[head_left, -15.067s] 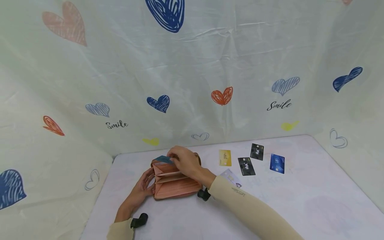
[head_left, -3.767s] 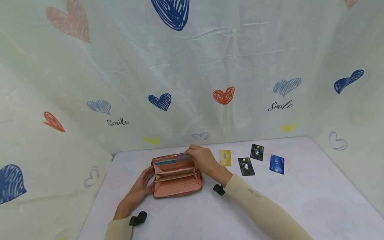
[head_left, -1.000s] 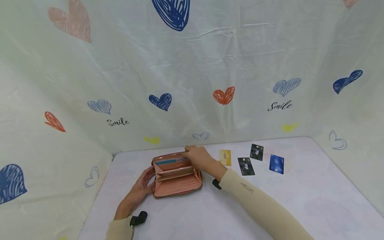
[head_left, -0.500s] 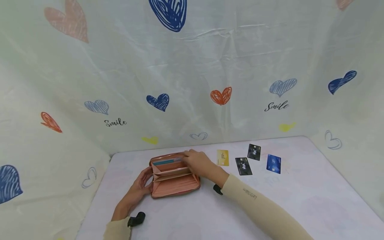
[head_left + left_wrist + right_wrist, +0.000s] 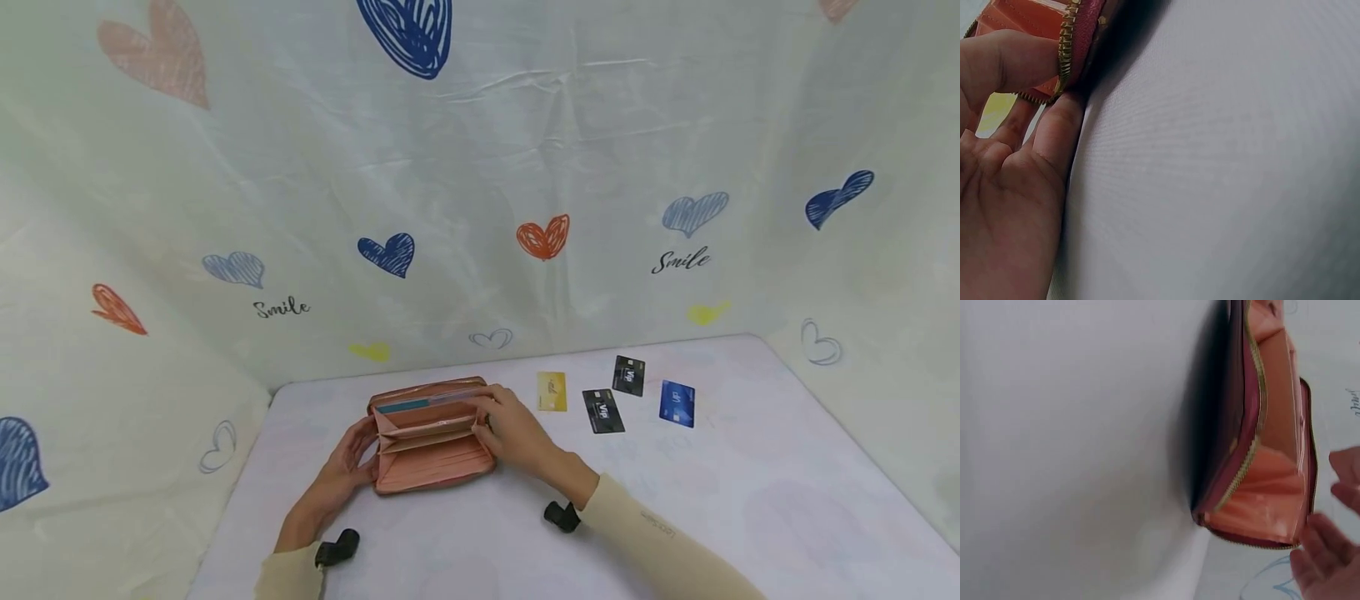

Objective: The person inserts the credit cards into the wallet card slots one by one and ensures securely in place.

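Observation:
A zip-around wallet (image 5: 435,468) with a salmon-pink lining stands spread on the table, its inner pockets facing up. My left hand (image 5: 347,473) grips its left side; the left wrist view shows the thumb over the brass zipper edge (image 5: 1065,53) and fingers outside. In the rear pocket, the top strips of a teal card (image 5: 401,407) and a pale card (image 5: 448,398) show side by side. My right hand (image 5: 521,433) is at the wallet's right end. In the right wrist view its fingers (image 5: 1322,547) look relaxed against the zipper edge, holding no card.
Right of the wallet lie a yellow card (image 5: 552,392), two black VIP cards (image 5: 603,412) (image 5: 628,376) and a blue card (image 5: 677,404). A white table (image 5: 675,500) meets a heart-printed curtain (image 5: 450,167) behind. Black wrist cameras (image 5: 337,547) (image 5: 562,517) sit at both sleeves.
Since the oldest frame, the pale card has gone from the table into the rear pocket, beside the teal one. My right hand has just left that card and come down to the wallet's right end.

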Demonstrator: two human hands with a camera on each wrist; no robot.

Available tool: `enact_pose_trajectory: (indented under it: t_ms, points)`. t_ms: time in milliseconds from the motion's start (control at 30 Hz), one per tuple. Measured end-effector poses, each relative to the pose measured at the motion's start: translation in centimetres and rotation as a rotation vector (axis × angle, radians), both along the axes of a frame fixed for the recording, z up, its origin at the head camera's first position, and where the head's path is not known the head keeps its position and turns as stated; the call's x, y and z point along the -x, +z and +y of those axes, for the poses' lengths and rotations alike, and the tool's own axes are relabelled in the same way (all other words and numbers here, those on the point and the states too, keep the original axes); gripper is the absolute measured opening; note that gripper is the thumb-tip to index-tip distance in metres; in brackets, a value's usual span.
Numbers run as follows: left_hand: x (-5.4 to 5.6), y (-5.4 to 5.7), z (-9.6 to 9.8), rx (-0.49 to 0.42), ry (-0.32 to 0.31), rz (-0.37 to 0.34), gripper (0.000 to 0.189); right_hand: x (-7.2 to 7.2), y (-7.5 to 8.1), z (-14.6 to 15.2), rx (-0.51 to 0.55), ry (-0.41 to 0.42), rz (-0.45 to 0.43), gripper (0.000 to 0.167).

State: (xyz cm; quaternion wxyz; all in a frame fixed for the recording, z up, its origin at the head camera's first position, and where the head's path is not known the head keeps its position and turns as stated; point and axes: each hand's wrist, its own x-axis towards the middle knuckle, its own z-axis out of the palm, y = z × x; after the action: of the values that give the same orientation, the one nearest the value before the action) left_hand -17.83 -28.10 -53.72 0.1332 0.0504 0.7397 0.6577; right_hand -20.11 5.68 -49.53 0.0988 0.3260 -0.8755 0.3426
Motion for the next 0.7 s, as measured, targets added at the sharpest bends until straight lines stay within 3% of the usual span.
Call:
enact_pose_trajectory:
  t_ms: [167, 267, 500, 700]
  points:
    - [0.1, -0.2, 0.0, -0.022, -0.009, 0.017, 0.102, -2.0, -0.7, 0.5, 0.216, -0.126, -0.171, 0.047]
    - [0.0, -0.2, 0.1, -0.02, -0.012, 0.021, 0.102, -2.9, -1.2, 0.8, 0.288, -0.166, -0.242, 0.049]
    - [-0.1, 0.1, 0.1, 0.006, -0.008, 0.018, 0.101, -4.3, -2.1, 1.4, 0.4, -0.184, -0.491, 0.053]
    - [-0.2, 0.3, 0.1, -0.006, -0.001, 0.024, 0.1, -4.8, -2.7, 1.4, 0.456, -0.172, -0.649, 0.055]
